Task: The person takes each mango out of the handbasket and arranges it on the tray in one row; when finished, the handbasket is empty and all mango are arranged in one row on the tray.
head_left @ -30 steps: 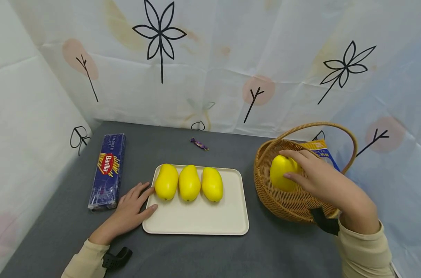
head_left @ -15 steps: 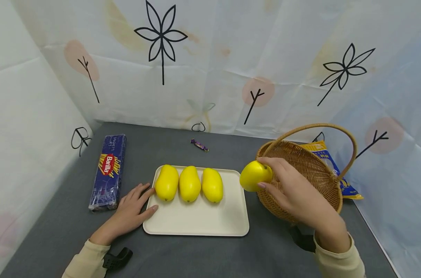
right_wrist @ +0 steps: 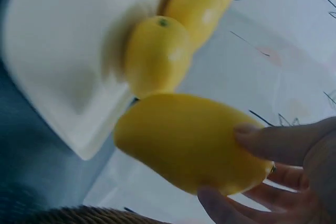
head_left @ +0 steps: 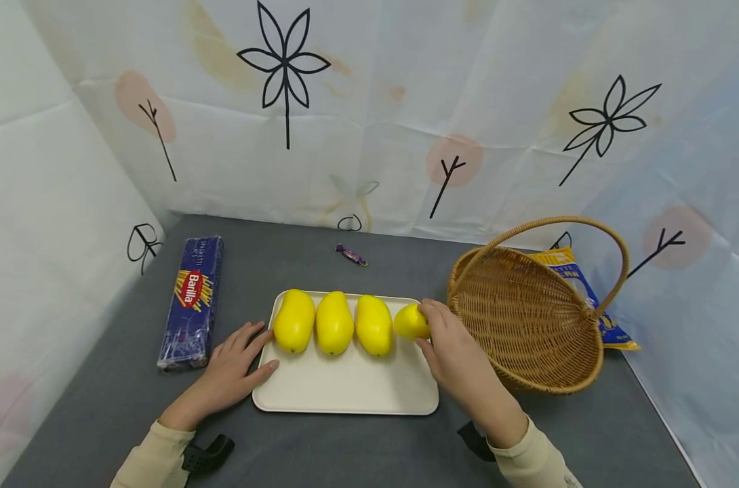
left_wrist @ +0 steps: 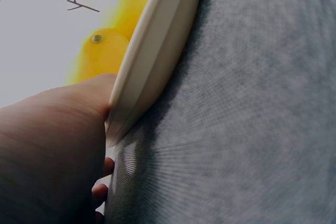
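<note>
My right hand [head_left: 461,356] grips a yellow mango [head_left: 411,321] by its near end, over the right side of a cream tray [head_left: 345,390]. In the right wrist view, thumb and fingers hold that mango [right_wrist: 189,140] from both sides, its narrower end pointing away from the palm. Three more mangoes stand in a row on the tray: a left one [head_left: 293,320], a middle one [head_left: 334,323] and a right one [head_left: 374,325]. My left hand [head_left: 229,362] rests at the tray's left edge with its fingers spread; the left wrist view shows it beside the tray rim [left_wrist: 147,51].
Right of the tray stands a wicker basket [head_left: 528,325] with a tall arched handle. Behind it leans a yellow and blue packet [head_left: 613,332]. A blue spaghetti pack [head_left: 191,305] lies at the left, and a small purple wrapped candy [head_left: 351,255] lies behind the tray.
My right hand has carried the mango out of the basket and leftward to the tray's right side. The left hand has stayed at the tray's edge.
</note>
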The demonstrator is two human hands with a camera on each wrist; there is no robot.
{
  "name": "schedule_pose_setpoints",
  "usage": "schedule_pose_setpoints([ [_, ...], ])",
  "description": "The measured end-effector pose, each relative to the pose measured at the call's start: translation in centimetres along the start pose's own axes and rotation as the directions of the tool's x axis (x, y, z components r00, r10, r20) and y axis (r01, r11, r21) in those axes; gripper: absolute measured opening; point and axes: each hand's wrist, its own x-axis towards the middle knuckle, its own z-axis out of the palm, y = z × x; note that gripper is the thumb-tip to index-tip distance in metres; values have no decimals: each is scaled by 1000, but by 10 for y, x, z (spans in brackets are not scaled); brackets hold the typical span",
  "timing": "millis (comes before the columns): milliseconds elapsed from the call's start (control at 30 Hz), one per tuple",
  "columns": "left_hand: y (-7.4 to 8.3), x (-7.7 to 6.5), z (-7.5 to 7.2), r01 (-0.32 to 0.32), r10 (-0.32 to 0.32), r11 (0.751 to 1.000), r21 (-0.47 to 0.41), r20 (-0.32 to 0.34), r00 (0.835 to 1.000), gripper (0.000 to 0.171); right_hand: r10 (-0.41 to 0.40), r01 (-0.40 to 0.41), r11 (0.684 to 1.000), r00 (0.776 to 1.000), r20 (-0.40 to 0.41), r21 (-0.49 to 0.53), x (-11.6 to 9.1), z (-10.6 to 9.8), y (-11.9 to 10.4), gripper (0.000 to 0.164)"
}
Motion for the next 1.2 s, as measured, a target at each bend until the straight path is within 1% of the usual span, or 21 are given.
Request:
schedule_pose_setpoints([
  [100,-1,0,1,3,-3,1000,2,9,1000,66,44,-44,999,999,-6,-9,-3,15,1,60],
  [200,-3,1,1,6,-6,1000,6,16,1000,67,82,-82,996,997,3,-28,-6,28,1,60],
  [333,-4,0,2,5,-5,1000,9,17,1000,67,112,-111,992,994,12,-62,-10,40,1,52],
  [400,-4,1,2,4,-4,1000,8,20,1000,67,125,-124,991,992,21,-60,-11,44,0,49],
  [500,-4,1,1,6,-6,1000,6,21,1000,67,158,-154,986,986,54,-58,-14,51,1,48],
  [667,-4,2,0,6,-6,1000,4,22,1000,67,202,-196,978,973,108,-66,-18,60,3,55],
  [900,-6,2,-1,13,-13,1000,6,19,1000,67,202,-196,978,974,98,-70,-17,68,6,63],
  [1100,-7,2,0,13,-13,1000,-3,20,1000,68,195,-186,977,977,83,-105,-14,70,7,64],
  [1200,-7,3,-1,12,-12,1000,-15,24,1000,71,205,-193,972,975,80,-135,-15,69,7,66],
])
